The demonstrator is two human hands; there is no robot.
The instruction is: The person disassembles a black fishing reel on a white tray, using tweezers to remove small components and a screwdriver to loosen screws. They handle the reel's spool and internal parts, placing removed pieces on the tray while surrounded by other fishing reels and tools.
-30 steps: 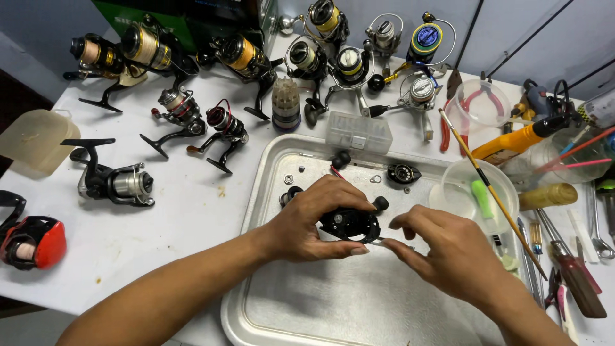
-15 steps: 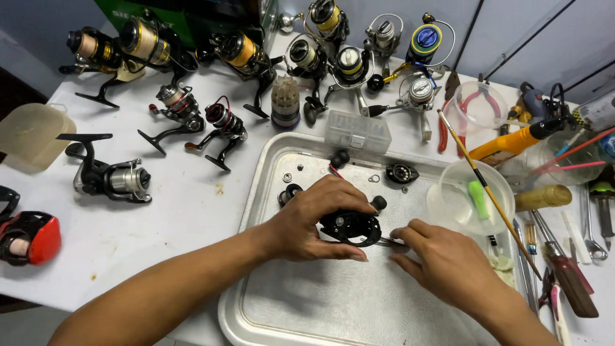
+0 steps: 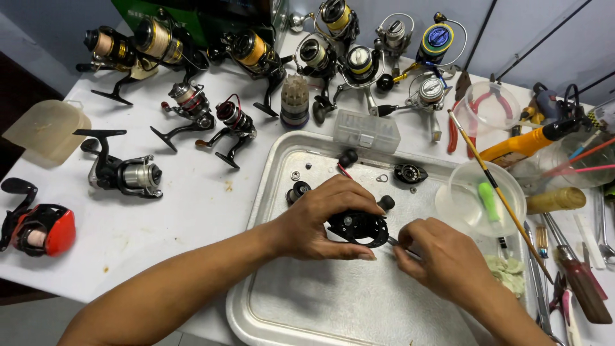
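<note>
The left hand point(image 3: 323, 221) holds a black reel body point(image 3: 359, 227) over the middle of the metal tray point(image 3: 320, 307), its grip closed around the body from the far side. The right hand point(image 3: 442, 256) pinches a thin tool point(image 3: 392, 241), whose tip touches the body's right edge.

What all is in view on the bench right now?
black reel: one, over the metal tray, held
metal tray: one, silver, centre
spinning reels: about a dozen, mixed colours, back and left
red reel: one, far left
clear parts box: one, at tray's back rim
clear bowl: one, right of tray
hand tools: several, right edge
left hand: grips black reel
right hand: fingers pinch a thin tool at the reel
</note>
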